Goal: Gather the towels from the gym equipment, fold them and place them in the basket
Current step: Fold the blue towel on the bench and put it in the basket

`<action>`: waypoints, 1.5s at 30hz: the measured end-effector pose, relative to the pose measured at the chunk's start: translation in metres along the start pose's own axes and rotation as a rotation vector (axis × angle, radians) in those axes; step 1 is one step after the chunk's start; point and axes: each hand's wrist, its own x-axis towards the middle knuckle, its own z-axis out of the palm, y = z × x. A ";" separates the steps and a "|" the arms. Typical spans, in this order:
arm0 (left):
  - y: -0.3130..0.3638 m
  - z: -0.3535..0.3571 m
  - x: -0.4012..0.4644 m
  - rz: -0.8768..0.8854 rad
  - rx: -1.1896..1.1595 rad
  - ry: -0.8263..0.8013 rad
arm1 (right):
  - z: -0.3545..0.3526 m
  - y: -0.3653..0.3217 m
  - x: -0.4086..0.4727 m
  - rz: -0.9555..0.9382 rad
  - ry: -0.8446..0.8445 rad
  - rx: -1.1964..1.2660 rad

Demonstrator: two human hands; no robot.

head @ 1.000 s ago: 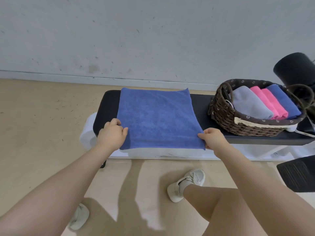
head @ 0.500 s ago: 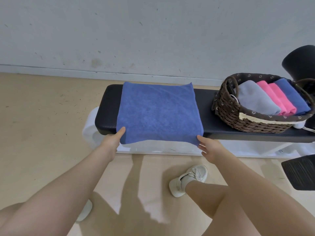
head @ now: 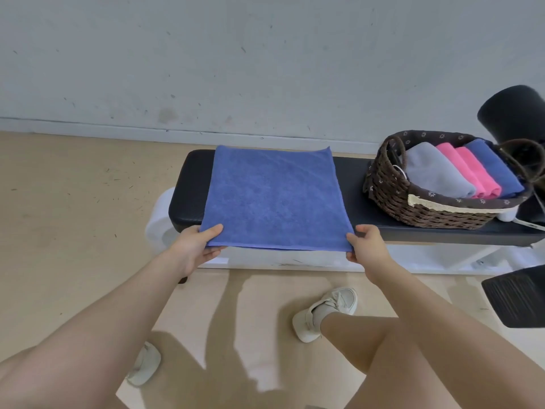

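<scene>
A blue towel (head: 275, 199) lies spread flat across the black padded bench (head: 358, 190), its near edge hanging just past the bench's front. My left hand (head: 196, 246) pinches the towel's near left corner, thumb on top. My right hand (head: 367, 246) pinches the near right corner the same way. At the right end of the bench stands a dark wicker basket (head: 392, 196) holding folded towels side by side: a grey one (head: 433, 172), two pink ones (head: 472, 175) and a blue one (head: 495, 169).
The bench rests on a white frame (head: 295, 258) close to a grey wall. A black foam roller (head: 513, 113) rises at the far right, and a black pad (head: 516, 296) juts in below it. My legs and white shoes (head: 324, 314) stand on the tan floor.
My hands let go of the towel's near corners, dropped below the edge, then came back up and pinched both corners again. The camera view shifted slightly.
</scene>
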 end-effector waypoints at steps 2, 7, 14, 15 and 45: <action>0.003 0.000 -0.008 0.012 -0.009 0.011 | -0.006 -0.004 -0.007 -0.056 -0.039 0.089; 0.012 -0.013 -0.024 0.119 0.155 0.095 | -0.025 -0.021 -0.028 -0.144 -0.231 0.095; 0.028 -0.019 -0.061 0.222 0.204 -0.075 | -0.037 -0.025 -0.047 -0.207 -0.417 0.051; 0.031 -0.022 -0.065 0.238 0.281 -0.107 | -0.036 -0.025 -0.050 -0.236 -0.375 0.016; 0.119 0.038 0.140 0.432 0.789 0.318 | 0.025 -0.076 0.139 -0.244 0.202 -0.323</action>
